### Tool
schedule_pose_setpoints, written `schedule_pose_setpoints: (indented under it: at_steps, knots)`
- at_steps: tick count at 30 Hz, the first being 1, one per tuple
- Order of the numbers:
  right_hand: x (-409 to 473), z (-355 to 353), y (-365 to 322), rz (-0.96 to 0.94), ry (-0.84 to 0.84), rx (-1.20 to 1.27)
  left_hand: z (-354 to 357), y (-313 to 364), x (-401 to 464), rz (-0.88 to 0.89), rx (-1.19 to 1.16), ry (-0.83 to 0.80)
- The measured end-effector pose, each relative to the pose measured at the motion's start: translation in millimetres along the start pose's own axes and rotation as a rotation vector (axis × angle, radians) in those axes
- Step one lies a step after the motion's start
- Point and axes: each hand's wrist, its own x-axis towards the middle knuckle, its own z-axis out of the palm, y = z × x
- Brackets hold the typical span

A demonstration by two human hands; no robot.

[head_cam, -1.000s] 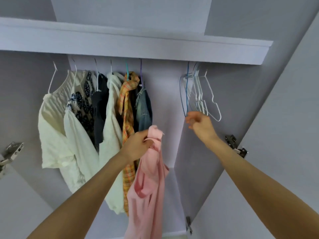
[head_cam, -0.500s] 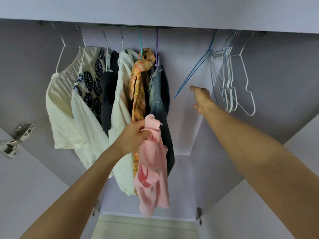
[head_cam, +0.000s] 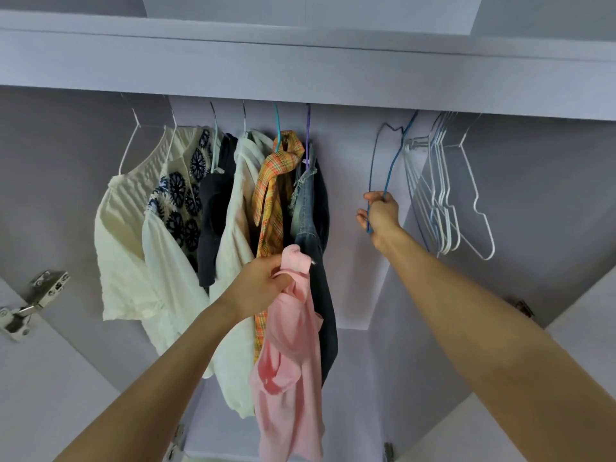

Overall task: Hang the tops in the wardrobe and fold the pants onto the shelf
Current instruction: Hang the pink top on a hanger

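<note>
My left hand [head_cam: 263, 285] grips a pink top [head_cam: 290, 368] by its upper edge; the top hangs down in front of the open wardrobe. Further right, my right hand [head_cam: 380, 215] holds the lower bar of a blue wire hanger [head_cam: 390, 161] whose hook reaches up toward the hidden rail. Several tops hang on the left: a white blouse [head_cam: 123, 235], a white top with dark flower pattern [head_cam: 176, 198], a dark top [head_cam: 213, 208], a cream top [head_cam: 236, 235], an orange plaid shirt [head_cam: 270, 185] and a denim piece [head_cam: 306, 208].
A bunch of empty white wire hangers [head_cam: 446, 201] hangs at the right. A shelf board [head_cam: 300, 68] runs across above the rail. Metal door hinges sit at the left [head_cam: 30, 301] and far right [head_cam: 521, 306]. Wardrobe side walls close in on both sides.
My right hand has taken hold of the blue hanger and drawn it left, apart from the white hangers. The view tilted down then up. My left hand keeps holding the pink top.
</note>
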Motion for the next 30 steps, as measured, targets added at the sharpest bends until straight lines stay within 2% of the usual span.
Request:
schedule_pose_setpoints:
  at_steps: [6,13,16,18,21,23,25,28,30]
  knots:
    - [-34.3,-28.7,2.9,-0.177,-0.042,-0.101,3.8,4.7,-3.3,0.009,-0.062,-0.08]
    - [-155.2,-92.7,91.9,-0.252,-0.025,-0.105,15.9,5.3,-33.1,-0.02,-0.028,-0.294]
    - [-197.7,-113.4,110.9,-0.31,0.016,-0.251,20.6,0.4,-47.4,-0.053,-0.001,-0.404]
    - [-199.6,-116.4,106.7,-0.28,0.036,-0.296,21.0,-3.0,-52.4,-0.057,0.057,-0.455]
    - [-196.4,-116.8,100.1,-0.114,0.007,-0.304,23.6,-5.7,-63.5,-0.037,0.141,-0.503]
    - [-200.9,-119.6,108.2,-0.074,0.059,-0.409,25.4,-8.3,-71.3,-0.028,0.178,-0.504]
    - [-210.5,-123.3,116.5,-0.167,0.16,-0.424,23.7,-10.9,-78.5,-0.01,0.263,-0.479]
    - [-223.0,-124.6,113.5,-0.171,0.287,-0.254,17.4,-17.9,-89.2,-0.004,0.503,-0.338]
    - [-225.8,-123.7,106.7,-0.086,0.317,-0.099,10.6,-24.7,-95.3,-0.123,0.568,-0.229]
